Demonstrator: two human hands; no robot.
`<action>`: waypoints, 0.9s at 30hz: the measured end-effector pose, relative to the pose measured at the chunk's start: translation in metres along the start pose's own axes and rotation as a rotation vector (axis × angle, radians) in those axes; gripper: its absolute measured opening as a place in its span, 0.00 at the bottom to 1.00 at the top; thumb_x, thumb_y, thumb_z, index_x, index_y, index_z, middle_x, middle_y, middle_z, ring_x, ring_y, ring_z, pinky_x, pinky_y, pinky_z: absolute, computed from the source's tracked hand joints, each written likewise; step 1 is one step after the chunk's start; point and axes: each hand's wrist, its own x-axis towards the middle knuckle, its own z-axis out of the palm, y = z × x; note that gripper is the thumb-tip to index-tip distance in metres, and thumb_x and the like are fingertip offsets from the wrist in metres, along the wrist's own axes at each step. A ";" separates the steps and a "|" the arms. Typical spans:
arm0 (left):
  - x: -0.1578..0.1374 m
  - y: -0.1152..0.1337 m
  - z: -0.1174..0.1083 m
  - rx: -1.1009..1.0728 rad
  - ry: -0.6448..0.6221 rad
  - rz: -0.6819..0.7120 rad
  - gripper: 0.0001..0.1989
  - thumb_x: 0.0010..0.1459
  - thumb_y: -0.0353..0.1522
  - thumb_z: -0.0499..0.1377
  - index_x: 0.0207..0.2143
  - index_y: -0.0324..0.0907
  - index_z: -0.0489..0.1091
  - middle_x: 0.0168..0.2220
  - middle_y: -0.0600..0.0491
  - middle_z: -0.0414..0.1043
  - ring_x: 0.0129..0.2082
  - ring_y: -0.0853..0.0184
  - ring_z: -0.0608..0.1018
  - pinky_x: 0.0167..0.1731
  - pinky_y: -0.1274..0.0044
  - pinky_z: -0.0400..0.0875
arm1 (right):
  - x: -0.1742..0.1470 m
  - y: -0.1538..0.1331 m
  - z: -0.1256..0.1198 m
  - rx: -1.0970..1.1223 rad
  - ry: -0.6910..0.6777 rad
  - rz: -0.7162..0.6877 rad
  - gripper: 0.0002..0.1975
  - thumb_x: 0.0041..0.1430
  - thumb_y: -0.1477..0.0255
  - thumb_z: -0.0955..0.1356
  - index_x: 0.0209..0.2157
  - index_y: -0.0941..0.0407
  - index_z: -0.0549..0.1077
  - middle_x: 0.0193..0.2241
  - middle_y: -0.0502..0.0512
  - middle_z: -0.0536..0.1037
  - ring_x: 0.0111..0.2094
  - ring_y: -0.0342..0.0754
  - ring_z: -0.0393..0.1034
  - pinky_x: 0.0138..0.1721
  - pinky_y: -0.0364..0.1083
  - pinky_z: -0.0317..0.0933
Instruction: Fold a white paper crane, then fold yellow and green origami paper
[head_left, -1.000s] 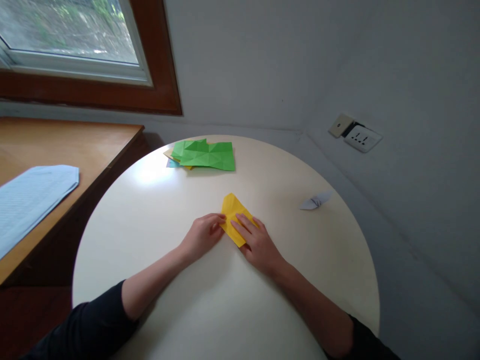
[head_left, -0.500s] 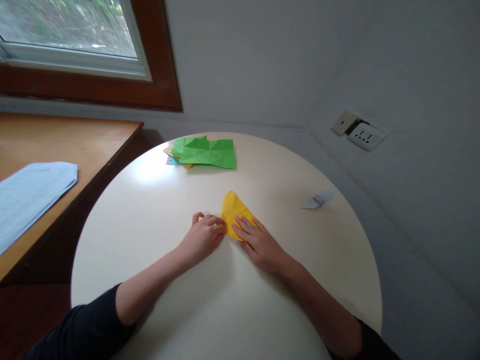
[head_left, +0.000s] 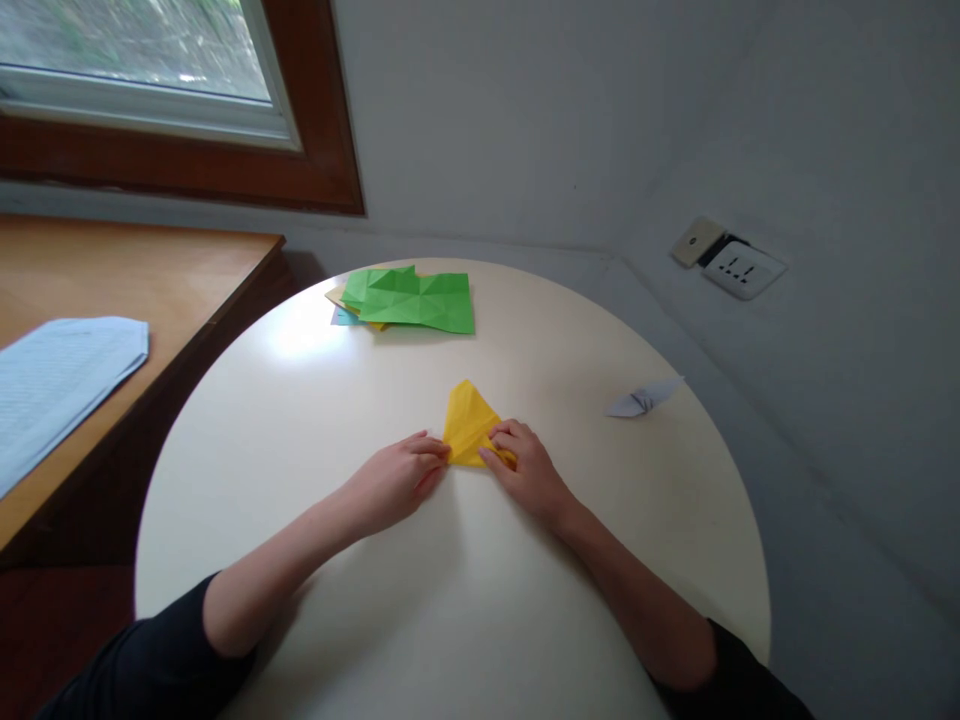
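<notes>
Looks like mid-fold to me: the yellow paper (head_left: 468,420) sits about midway between the left and right edges of the round surface (head_left: 457,620), with one corner pointing at the far edge. Left hand (head_left: 394,482) has its grip closed on the left corner, fingertips pinched together. Right hand (head_left: 531,478) has thumb and fingers drawn in around the right corner, just a small gap with paper in it. My guess is the next move calls for pinning the left side and creasing on the right without skewing anything.

Room-wise, decent: bare surface between the forearms, near edge out of frame. Green paper (head_left: 424,303) lies by the far edge, white folded paper (head_left: 641,402) reaches the right edge, both well apart from the hands.
</notes>
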 end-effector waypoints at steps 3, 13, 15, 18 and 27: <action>0.000 0.000 -0.001 -0.012 -0.024 -0.033 0.15 0.60 0.29 0.46 0.37 0.38 0.73 0.43 0.47 0.75 0.44 0.65 0.76 0.56 0.68 0.61 | 0.001 0.001 0.004 -0.095 -0.004 0.005 0.10 0.57 0.73 0.64 0.22 0.56 0.66 0.28 0.54 0.71 0.32 0.47 0.64 0.35 0.46 0.60; -0.001 0.013 -0.006 0.068 -0.039 -0.050 0.13 0.60 0.28 0.45 0.33 0.40 0.69 0.37 0.47 0.74 0.40 0.65 0.76 0.52 0.69 0.64 | 0.003 0.002 0.009 -0.225 -0.006 -0.034 0.09 0.59 0.74 0.60 0.25 0.55 0.64 0.26 0.54 0.70 0.30 0.48 0.62 0.33 0.46 0.57; -0.002 0.017 -0.006 0.098 -0.056 -0.056 0.12 0.61 0.28 0.45 0.34 0.40 0.68 0.36 0.47 0.73 0.39 0.64 0.76 0.50 0.69 0.65 | 0.003 0.002 0.009 -0.236 -0.003 -0.033 0.09 0.59 0.74 0.60 0.25 0.55 0.64 0.27 0.54 0.71 0.30 0.48 0.62 0.33 0.46 0.57; -0.007 0.022 -0.003 0.179 -0.078 -0.019 0.12 0.60 0.29 0.46 0.43 0.39 0.66 0.41 0.45 0.72 0.44 0.61 0.73 0.51 0.67 0.65 | 0.003 0.001 0.010 -0.237 0.004 -0.022 0.08 0.58 0.74 0.60 0.25 0.55 0.64 0.27 0.54 0.71 0.30 0.48 0.62 0.33 0.46 0.56; -0.020 0.025 0.018 0.420 -0.079 -0.003 0.21 0.58 0.29 0.47 0.54 0.31 0.58 0.52 0.37 0.65 0.55 0.54 0.66 0.54 0.63 0.60 | 0.002 0.000 0.010 -0.254 0.002 0.011 0.08 0.58 0.75 0.60 0.25 0.54 0.63 0.27 0.54 0.70 0.30 0.49 0.62 0.33 0.46 0.55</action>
